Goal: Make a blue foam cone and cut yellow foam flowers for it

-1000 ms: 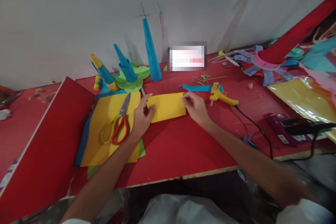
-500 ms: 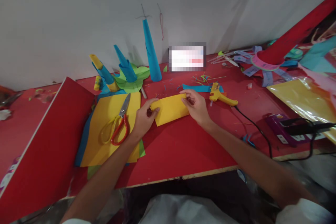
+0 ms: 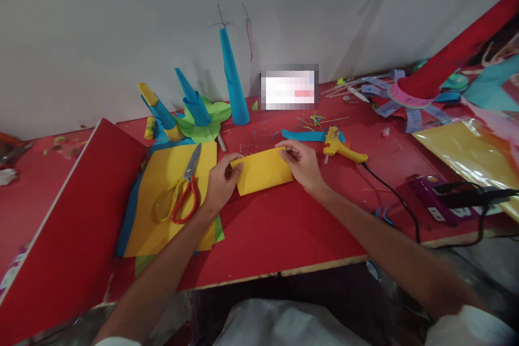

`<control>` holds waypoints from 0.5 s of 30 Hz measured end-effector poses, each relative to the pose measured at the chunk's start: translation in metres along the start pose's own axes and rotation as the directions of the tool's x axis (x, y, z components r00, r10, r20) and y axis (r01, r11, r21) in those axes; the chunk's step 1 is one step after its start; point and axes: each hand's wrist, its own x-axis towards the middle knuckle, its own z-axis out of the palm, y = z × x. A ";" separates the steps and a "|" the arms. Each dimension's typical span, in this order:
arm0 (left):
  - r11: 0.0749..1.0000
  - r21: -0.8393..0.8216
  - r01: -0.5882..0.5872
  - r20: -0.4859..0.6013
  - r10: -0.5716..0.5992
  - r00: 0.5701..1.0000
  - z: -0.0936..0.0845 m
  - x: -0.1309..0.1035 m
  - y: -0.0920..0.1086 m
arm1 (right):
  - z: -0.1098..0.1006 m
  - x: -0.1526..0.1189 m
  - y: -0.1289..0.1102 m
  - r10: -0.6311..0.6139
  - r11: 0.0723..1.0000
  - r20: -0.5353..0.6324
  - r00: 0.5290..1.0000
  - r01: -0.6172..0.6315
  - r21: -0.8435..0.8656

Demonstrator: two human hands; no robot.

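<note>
Two hands hold one folded-looking yellow paper piece [image 3: 265,173] in the head view, positioned over the middle of the red tabletop [image 3: 279,227]; whether its near edge touches the surface cannot be determined. Your left hand [image 3: 222,181] pinches the left end near the far corner, thumb on the near face. Your right hand [image 3: 302,166] grips the far right corner between curled fingers and thumb. To the left of your left hand, the scissors [image 3: 188,175] rest on a stack of yellow sheets [image 3: 144,221], blades pointing away from you and handles toward you. A red board [image 3: 77,221] stands tilted beside that stack. Beyond your right hand, a yellow glue gun [image 3: 336,147] lies against a blue paper strip [image 3: 304,135], its black cord [image 3: 397,194] running toward you at the right. At the rear, a tall blue cone [image 3: 235,89] stands upright near the wall [image 3: 121,27]; left of it, a shorter blue cone [image 3: 197,108] sits on green paper petals [image 3: 219,112]. On your far right lies a purple power strip [image 3: 430,203].
</note>
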 end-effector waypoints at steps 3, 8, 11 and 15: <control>1.000 0.004 0.000 -0.008 0.000 1.000 -0.001 -0.001 0.000 | 0.000 0.000 0.002 0.005 1.000 0.007 1.000 -0.005 0.009; 1.000 0.004 -0.002 -0.014 0.002 1.000 -0.001 -0.001 -0.001 | 0.000 0.000 0.002 0.006 1.000 0.003 1.000 -0.006 0.009; 1.000 0.008 -0.005 -0.023 0.005 1.000 -0.001 -0.001 -0.001 | 0.000 0.000 -0.001 0.019 1.000 -0.001 1.000 -0.019 0.011; 1.000 0.017 0.001 -0.031 0.000 1.000 -0.001 -0.001 -0.002 | 0.001 0.000 -0.003 0.029 0.999 -0.005 1.000 -0.029 0.028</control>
